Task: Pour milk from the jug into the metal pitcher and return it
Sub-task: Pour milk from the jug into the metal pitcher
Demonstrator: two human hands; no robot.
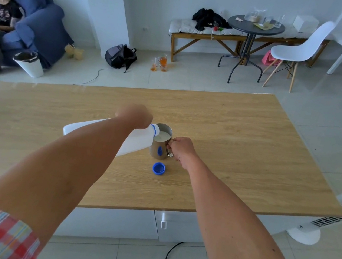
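Left hand [137, 116] tips jug [134, 140] over pitcher [160, 142]; right hand [181, 149] grips handle

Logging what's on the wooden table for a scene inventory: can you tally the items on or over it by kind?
Jug: 1, tipped over the pitcher, held by the left hand
Pitcher: 1, milk inside, right hand at its handle
Blue cap: 1, lying on the table
Total: 3
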